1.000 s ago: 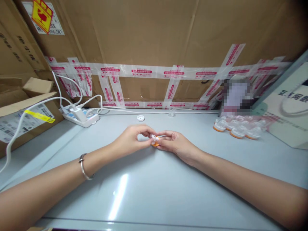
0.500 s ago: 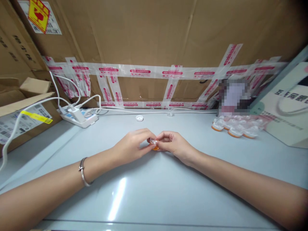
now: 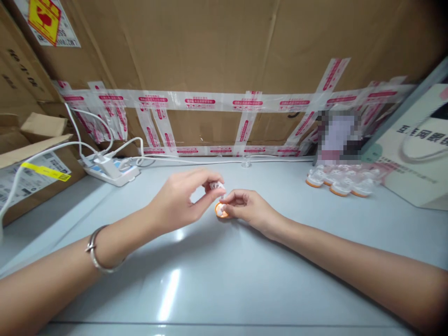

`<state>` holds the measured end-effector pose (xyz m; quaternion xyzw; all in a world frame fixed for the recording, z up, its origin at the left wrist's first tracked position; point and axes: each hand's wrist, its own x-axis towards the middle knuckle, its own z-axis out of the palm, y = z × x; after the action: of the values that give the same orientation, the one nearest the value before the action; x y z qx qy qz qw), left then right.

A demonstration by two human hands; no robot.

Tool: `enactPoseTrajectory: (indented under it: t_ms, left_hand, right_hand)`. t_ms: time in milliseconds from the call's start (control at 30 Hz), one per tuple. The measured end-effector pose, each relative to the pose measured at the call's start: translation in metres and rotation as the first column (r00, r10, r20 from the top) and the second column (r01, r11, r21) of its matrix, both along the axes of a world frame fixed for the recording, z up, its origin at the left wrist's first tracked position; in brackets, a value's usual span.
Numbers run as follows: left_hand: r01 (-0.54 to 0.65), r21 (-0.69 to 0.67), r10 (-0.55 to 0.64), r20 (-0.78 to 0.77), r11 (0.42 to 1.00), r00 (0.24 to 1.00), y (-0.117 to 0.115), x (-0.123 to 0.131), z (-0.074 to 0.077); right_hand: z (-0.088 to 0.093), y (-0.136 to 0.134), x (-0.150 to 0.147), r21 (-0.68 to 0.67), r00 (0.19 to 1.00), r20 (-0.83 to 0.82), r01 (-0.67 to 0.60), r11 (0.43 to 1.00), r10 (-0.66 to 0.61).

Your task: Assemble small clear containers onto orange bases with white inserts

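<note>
My left hand [image 3: 185, 196] pinches a small clear-and-white plastic piece [image 3: 217, 185] between thumb and fingers, lifted a little above the other hand. My right hand [image 3: 250, 207] is closed on the edge of a small round orange-rimmed base [image 3: 221, 210] with a whitish middle, held low at the table. The two pieces are apart, with a narrow gap between them. Part of the base is covered by my right fingertips. A small clear round plastic part [image 3: 246, 162] stands near the cable at the back.
Several clear plastic pieces with orange bases [image 3: 341, 186] stand at the right beside a paper bag [image 3: 409, 154]. A white power strip [image 3: 117, 175] with cables lies at the left, next to an open carton [image 3: 38, 182]. A large taped cardboard box [image 3: 210, 56] walls off the back.
My left hand has moved up, taking the clear-and-white piece off the orange-rimmed base. My right hand stays nearly in place. The white cap on the table is no longer visible.
</note>
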<state>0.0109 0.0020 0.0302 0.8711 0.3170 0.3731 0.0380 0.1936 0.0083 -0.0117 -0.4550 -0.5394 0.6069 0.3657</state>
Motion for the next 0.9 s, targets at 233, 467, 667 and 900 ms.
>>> enactPoseTrajectory:
  t_ms: [233,467,667,900]
  left_hand:
    - [-0.043,-0.284,-0.024,-0.228,0.958,0.973,0.028,-0.025,0.004]
    - [-0.086,-0.371,-0.062,-0.369,0.924,0.927,0.045,-0.037,-0.007]
    - [-0.142,-0.401,-0.061,-0.453,0.905,0.889,0.055,-0.051,-0.005]
    - [-0.277,-0.372,0.036,-0.54,0.886,0.841,0.066,-0.068,-0.001]
  right_hand:
    - [-0.005,0.0,0.002,0.09,0.995,0.1,0.001,0.996,-0.01]
    - [-0.01,0.004,0.003,0.194,0.972,0.232,-0.069,0.979,0.022]
    - [-0.012,0.007,0.005,0.389,0.914,0.401,-0.105,0.915,-0.066]
    - [-0.01,0.004,0.006,0.443,0.881,0.466,-0.154,0.883,-0.08]
